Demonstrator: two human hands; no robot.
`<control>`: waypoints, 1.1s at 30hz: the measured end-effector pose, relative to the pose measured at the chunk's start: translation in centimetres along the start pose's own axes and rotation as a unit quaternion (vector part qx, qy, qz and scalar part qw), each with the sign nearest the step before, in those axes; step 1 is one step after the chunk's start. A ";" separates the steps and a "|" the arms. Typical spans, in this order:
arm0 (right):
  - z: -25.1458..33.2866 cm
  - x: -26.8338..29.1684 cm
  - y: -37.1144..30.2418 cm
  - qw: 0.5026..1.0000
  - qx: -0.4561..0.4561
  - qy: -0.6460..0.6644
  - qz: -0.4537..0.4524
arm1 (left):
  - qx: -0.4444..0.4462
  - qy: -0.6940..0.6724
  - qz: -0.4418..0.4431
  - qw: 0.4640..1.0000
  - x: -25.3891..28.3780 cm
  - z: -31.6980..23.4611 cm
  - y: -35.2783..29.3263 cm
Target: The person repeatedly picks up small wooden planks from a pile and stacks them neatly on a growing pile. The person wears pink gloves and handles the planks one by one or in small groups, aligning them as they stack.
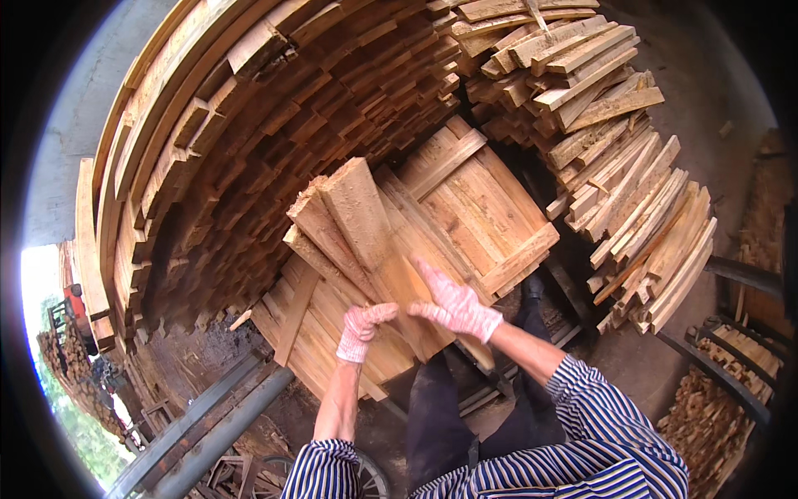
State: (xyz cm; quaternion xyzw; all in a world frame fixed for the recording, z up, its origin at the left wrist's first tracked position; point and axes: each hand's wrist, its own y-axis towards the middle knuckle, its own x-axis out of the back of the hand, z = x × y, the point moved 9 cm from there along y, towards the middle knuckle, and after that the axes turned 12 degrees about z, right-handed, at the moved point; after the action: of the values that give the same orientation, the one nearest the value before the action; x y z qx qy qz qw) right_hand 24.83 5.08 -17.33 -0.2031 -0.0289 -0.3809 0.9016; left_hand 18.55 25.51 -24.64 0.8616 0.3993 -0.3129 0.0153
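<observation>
Several rough wooden boards [359, 200] lie fanned out in a small pile in front of me, the top one smeared by motion near my hands. My left hand [364, 331], in a pink and white knit glove, is closed at the left edge of the boards, its fingertips against the wood. My right hand [459, 306], in a matching glove, lies against the right side of the top board with thumb and fingers apart. Beneath the pile are slatted wooden panels [465, 216] with cross battens, set on a metal frame.
A tall curved-looking stack of planks [274, 141] rises beyond on the left. Another stack [640, 216] stands at the right with uneven ends. Metal rails [216, 424] run at lower left, near a wheel [371, 478]. More cut wood [715, 399] sits at lower right.
</observation>
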 end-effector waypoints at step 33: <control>-11.5 3.4 7.0 0.984 -0.170 -0.051 0.021 | 0.076 -0.309 -0.306 0.898 3.3 8.4 13.7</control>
State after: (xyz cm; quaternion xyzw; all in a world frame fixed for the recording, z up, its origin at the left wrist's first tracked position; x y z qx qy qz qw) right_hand 30.96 2.70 -29.59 -0.3730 -0.0052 -0.3501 0.8592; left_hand 25.32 16.11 -36.33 0.5560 0.5931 -0.5818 -0.0244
